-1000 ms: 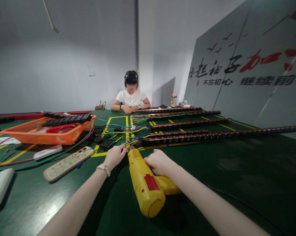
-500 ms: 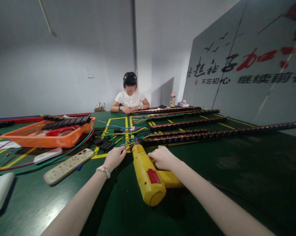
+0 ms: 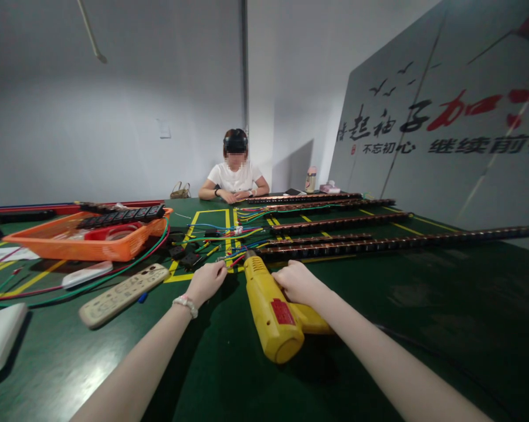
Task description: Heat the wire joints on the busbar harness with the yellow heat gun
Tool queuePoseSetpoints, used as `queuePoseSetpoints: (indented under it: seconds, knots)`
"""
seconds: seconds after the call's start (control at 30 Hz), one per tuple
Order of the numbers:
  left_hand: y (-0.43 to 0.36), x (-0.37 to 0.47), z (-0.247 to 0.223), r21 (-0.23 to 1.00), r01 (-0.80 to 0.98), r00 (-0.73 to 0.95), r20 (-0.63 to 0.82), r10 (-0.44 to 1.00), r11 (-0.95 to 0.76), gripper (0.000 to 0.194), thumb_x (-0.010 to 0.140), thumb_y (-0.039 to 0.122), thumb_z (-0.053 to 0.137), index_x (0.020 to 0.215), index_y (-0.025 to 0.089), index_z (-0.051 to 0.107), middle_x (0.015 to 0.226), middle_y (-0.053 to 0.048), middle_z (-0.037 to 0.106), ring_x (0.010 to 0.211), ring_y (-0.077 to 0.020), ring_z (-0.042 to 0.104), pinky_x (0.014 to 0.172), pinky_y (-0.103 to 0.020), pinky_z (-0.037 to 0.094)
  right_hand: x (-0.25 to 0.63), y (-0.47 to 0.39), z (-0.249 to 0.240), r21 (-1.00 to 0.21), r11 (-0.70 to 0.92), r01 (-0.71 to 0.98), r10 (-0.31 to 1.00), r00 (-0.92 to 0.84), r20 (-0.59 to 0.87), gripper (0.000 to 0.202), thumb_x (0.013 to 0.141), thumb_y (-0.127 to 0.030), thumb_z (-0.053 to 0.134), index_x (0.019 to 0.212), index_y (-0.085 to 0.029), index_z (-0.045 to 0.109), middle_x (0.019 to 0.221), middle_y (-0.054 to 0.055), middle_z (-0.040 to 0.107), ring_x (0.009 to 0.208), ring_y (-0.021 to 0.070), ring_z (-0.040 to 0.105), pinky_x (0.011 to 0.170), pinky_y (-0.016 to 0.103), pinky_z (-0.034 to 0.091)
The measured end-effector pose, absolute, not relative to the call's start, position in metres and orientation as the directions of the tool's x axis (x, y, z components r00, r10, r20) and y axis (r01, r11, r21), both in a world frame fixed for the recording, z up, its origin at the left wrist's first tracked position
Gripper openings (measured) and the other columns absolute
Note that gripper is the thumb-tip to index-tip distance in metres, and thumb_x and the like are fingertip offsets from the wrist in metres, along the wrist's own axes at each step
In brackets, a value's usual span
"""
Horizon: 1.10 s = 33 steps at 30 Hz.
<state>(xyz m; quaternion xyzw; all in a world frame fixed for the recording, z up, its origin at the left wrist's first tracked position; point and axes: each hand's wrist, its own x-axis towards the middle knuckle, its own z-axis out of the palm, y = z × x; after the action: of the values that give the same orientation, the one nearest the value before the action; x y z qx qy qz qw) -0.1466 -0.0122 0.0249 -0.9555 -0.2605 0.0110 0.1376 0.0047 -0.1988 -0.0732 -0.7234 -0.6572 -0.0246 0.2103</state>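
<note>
My right hand [image 3: 298, 282] is closed around the handle of a yellow heat gun [image 3: 271, 313] with a red label. The gun's nozzle points away from me, towards coloured wires [image 3: 236, 256] at the near end of a long copper-edged strip of black parts [image 3: 396, 239]. Left of the nozzle, my left hand [image 3: 206, 281] is closed, thumb and finger pinched at the wire ends; the fingertips are partly hidden. Black connectors [image 3: 189, 258] lie just beyond my left hand.
An orange basket [image 3: 110, 249] holding black strips stands at left. Nearer lie a beige power strip [image 3: 124, 295], a white box [image 3: 3, 337] and loose green and red wires. More copper-edged strips [image 3: 343, 223] lie across the green table. A person [image 3: 234, 176] sits opposite, hands on the table.
The heat gun and my right hand have shifted slightly to the right, so the nozzle is a little farther from my left hand. My left hand keeps its pinch. The view has shifted slightly.
</note>
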Motion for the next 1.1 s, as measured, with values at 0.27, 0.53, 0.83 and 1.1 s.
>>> queuePoseSetpoints:
  seconds: [0.27, 0.53, 0.83, 1.1]
  knots:
    - [-0.013, -0.147, 0.026, -0.238, 0.478, 0.873, 0.021, 0.487, -0.846, 0.028, 0.088, 0.034, 0.028, 0.075, 0.021, 0.049, 0.077, -0.002, 0.061, 0.073, -0.015, 0.055, 0.06, -0.023, 0.028, -0.02, -0.194, -0.066, -0.23, 0.093, 0.969, 0.922, 0.003, 0.387, 0.019, 0.073, -0.021, 0.053, 0.089, -0.014, 0.061, 0.086, 0.01, 0.066, 0.081, 0.0221, 0.062, 0.077, 0.034, 0.034]
    - [-0.012, -0.148, 0.027, -0.185, 0.448, 0.892, 0.027, 0.451, -0.875, 0.027, 0.088, 0.032, 0.029, 0.071, 0.019, 0.046, 0.076, -0.002, 0.059, 0.071, -0.0138, 0.053, 0.062, -0.022, 0.029, -0.019, -0.189, -0.069, -0.268, 0.112, 0.957, 0.913, 0.008, 0.408, 0.015, 0.069, -0.021, 0.053, 0.081, -0.016, 0.061, 0.083, 0.006, 0.066, 0.078, 0.0204, 0.061, 0.071, 0.031, 0.035]
    - [-0.011, -0.148, 0.026, -0.188, 0.469, 0.881, 0.036, 0.471, -0.863, 0.027, 0.087, 0.032, 0.03, 0.07, 0.019, 0.045, 0.07, -0.001, 0.056, 0.066, -0.0131, 0.051, 0.06, -0.022, 0.028, 0.001, -0.194, -0.076, -0.311, -0.011, 0.95, 0.921, 0.131, 0.367, 0.017, 0.074, -0.025, 0.053, 0.087, -0.02, 0.063, 0.081, 0.004, 0.066, 0.077, 0.0199, 0.061, 0.069, 0.029, 0.032]
    - [-0.01, -0.149, 0.026, -0.173, 0.47, 0.881, 0.035, 0.471, -0.866, 0.026, 0.087, 0.032, 0.031, 0.072, 0.02, 0.048, 0.074, -0.001, 0.058, 0.068, -0.0131, 0.052, 0.059, -0.022, 0.027, 0.014, -0.199, -0.084, -0.293, -0.076, 0.953, 0.927, 0.176, 0.332, 0.018, 0.078, -0.024, 0.05, 0.089, -0.018, 0.062, 0.078, 0.006, 0.065, 0.076, 0.0211, 0.061, 0.07, 0.03, 0.031]
